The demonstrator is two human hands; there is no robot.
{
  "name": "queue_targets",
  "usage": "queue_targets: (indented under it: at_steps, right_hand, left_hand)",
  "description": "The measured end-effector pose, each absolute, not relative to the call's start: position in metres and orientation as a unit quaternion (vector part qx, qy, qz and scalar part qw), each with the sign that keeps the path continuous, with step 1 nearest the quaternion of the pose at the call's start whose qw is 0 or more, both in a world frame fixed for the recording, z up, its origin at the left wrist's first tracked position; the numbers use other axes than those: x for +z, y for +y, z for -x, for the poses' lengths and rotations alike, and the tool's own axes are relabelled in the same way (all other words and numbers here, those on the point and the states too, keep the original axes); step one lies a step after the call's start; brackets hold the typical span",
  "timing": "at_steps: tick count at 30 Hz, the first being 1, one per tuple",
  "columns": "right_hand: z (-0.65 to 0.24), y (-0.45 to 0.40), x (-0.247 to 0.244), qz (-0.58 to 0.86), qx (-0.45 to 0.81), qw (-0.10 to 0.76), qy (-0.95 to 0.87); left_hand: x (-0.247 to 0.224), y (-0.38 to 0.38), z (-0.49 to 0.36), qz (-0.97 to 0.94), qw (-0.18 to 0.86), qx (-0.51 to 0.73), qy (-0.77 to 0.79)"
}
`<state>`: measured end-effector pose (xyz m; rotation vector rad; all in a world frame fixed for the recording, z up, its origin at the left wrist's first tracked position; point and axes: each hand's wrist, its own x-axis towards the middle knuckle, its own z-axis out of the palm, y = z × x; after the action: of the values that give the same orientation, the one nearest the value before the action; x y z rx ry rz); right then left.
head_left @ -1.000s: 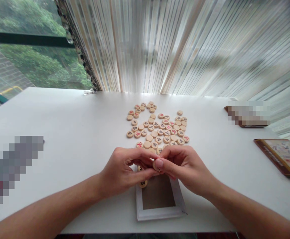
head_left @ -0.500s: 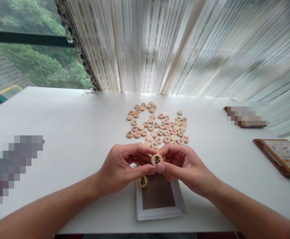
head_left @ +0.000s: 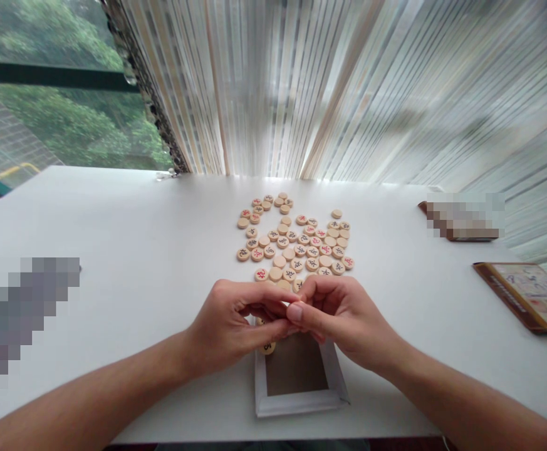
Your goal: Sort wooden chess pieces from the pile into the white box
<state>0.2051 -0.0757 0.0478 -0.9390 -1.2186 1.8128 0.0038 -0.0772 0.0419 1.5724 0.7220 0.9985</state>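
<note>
My left hand (head_left: 249,316) and my right hand (head_left: 336,313) meet over an open white box (head_left: 301,404) with a brown bottom. Their fingertips are pinched together around a round wooden Chinese chess piece, now almost wholly hidden behind the right thumb and the left fingers. Inside the box, at its left side, lies a chess piece (head_left: 267,347) with a black character, partly covered by my left hand. Part of another piece (head_left: 260,321) shows just behind the left fingers. Beyond my hands, many loose chess pieces (head_left: 296,264) are spread on the table, some marked red or black, others blank side up.
The white table (head_left: 160,238) reaches to a striped curtain (head_left: 264,88) and a window (head_left: 66,119). On the right lie a brown patterned box or lid (head_left: 527,294) and a second, partly blurred brown object (head_left: 470,238). A pixelated object (head_left: 24,313) is at the left.
The chess piece between my fingertips, face showing before, is now mostly hidden. My right thumb has shifted slightly up and left over it. Both hands stay above the box.
</note>
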Motion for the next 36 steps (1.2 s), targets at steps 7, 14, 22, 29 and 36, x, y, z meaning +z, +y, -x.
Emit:
queue_targets:
  at_steps: [7, 14, 22, 29, 36]
  right_hand:
    - [-0.2087, -0.0739, 0.0494, 0.326, 0.704, 0.384, -0.501]
    - [-0.208, -0.0743, 0.0485, 0.327, 0.735, 0.376, -0.459]
    - [-0.2038, -0.0743, 0.0489, 0.354, 0.732, 0.372, -0.447]
    - [-0.2067, -0.075, 0.0487, 0.354, 0.736, 0.356, -0.454]
    - [-0.207, -0.077, 0.0525, 0.348, 0.722, 0.356, -0.48]
  left_hand:
    - [0.0425, -0.075, -0.0015, -0.623, 0.58, 0.433, 0.297]
    - [0.0396, -0.0743, 0.0004, -0.585, 0.612, 0.441, 0.298]
    - [0.0401, -0.0753, -0.0003, -0.627, 0.567, 0.433, 0.313]
    - [0.0423, -0.0746, -0.0017, -0.64, 0.568, 0.427, 0.293]
    - [0.043, -0.075, -0.0013, -0.65, 0.559, 0.428, 0.285]
